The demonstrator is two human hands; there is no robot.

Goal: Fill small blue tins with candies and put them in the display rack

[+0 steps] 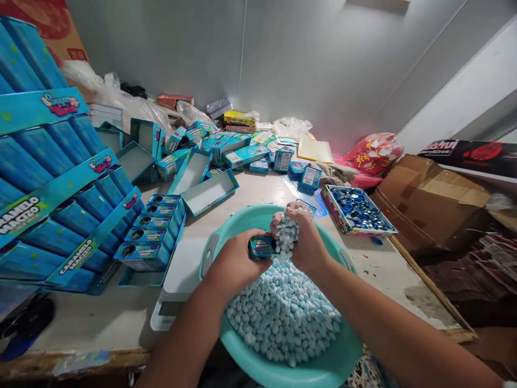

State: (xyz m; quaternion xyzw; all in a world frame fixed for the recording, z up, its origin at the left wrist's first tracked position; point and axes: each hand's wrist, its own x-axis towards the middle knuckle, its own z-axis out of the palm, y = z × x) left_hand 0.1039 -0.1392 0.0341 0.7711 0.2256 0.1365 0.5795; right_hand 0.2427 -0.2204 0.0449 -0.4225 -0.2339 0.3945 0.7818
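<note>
My left hand [232, 256] is closed around a small blue candy box [262, 248], tilted with its printed end facing me. Right beside it, my right hand [309, 242] grips a handful of pale blue and white candies [286, 234], some showing between the fingers. Both hands are above a turquoise basin [349, 364]. A heap of the same candies [283, 318] fills much of its bottom. Whether any candies are inside the box is hidden.
A white scale [172, 310] is left of the basin, next to a tray holding several blue boxes [147, 250]. Stacked display trays [52, 188] rise at far left. Loose boxes and open trays [210, 194] lie behind. A carton of blue caps [357, 210] is at right.
</note>
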